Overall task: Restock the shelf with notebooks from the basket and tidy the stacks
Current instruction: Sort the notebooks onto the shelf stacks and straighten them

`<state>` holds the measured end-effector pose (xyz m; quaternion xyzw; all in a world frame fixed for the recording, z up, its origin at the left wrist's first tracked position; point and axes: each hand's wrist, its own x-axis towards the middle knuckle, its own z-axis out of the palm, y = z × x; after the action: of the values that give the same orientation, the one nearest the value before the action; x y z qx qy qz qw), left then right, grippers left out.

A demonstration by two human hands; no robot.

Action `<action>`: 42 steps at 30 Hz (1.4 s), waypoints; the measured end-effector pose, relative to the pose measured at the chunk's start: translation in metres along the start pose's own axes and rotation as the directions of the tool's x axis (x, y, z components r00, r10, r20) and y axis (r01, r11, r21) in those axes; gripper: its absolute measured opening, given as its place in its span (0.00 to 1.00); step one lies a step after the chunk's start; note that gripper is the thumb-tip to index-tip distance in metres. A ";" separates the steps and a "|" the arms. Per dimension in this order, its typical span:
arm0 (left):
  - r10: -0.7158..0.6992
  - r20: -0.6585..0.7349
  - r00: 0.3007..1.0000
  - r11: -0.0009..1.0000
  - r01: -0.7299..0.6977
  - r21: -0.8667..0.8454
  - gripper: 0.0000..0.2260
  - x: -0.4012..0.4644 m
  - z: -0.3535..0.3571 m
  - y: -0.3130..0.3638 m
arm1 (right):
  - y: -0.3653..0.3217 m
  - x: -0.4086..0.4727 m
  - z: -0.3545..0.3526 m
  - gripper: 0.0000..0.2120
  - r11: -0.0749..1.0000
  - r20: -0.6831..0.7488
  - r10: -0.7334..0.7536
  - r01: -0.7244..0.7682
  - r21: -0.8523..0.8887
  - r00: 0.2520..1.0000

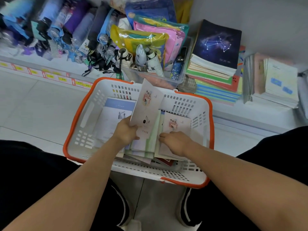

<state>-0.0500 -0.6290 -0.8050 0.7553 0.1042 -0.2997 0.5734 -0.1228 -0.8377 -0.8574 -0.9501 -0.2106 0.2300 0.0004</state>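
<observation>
left hand (125, 130): fingers curled, gripping | right hand (176, 142): fingers curled, palm-down

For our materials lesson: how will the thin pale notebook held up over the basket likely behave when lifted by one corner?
The notebook is thin and held only at its lower end by the left hand, so it is probably light. It stands fairly straight, yet may flop. Its smooth cover could slip.

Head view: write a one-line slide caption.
Left hand lifts a pale illustrated notebook from the white orange-rimmed plastic basket; right hand touches another.
</observation>
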 end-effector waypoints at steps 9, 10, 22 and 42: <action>-0.089 0.111 0.990 0.996 0.089 0.006 0.19 -0.007 0.007 0.007 | 0.016 -0.009 -0.062 0.01 0.955 -0.023 0.055 -0.045 0.293 0.998; -0.088 0.133 0.987 0.996 0.084 0.032 0.18 -0.011 0.009 0.010 | 0.013 -0.008 -0.075 0.03 0.941 -0.127 0.051 -0.005 0.339 0.991; -0.106 0.437 0.893 0.906 0.268 -0.329 0.17 -0.046 -0.012 0.062 | -0.014 -0.008 -0.133 0.37 0.764 -0.595 0.211 0.249 0.595 0.776; 0.697 -0.032 0.716 0.698 -0.689 -0.197 0.21 -0.098 -0.091 0.293 | -0.025 -0.054 -0.369 0.16 0.139 -0.583 0.537 0.618 0.774 0.610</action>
<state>0.0492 -0.6199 -0.4982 0.6719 -0.1718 -0.0672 0.7173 -0.0151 -0.8008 -0.5012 -0.6762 -0.0092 -0.1397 0.7233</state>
